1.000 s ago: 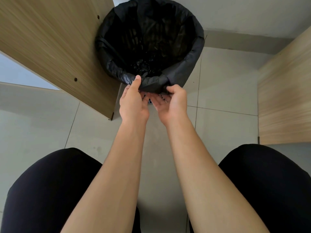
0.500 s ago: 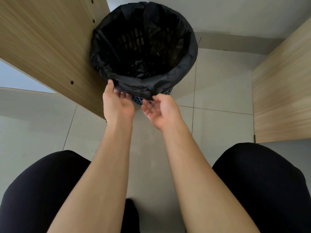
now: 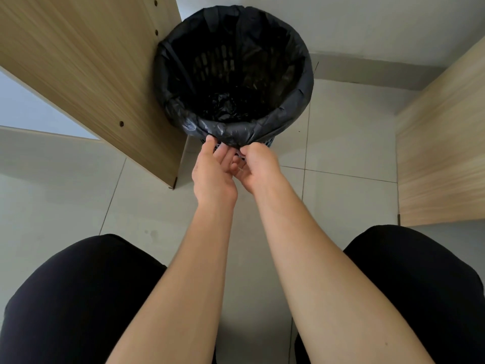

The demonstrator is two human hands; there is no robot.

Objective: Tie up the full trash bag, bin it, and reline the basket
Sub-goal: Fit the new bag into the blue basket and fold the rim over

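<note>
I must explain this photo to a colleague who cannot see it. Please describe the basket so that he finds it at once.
Start at the slanted wooden panel on the left; its far edge touches the basket, which stands on the pale tiled floor by the wall. It is the only round thing there, lined with a black bag folded over its rim, with both hands just below the near edge.

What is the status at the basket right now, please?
Left hand and right hand both at near edge of black liner. Liner folded over basket rim. Nothing in the way.
</note>
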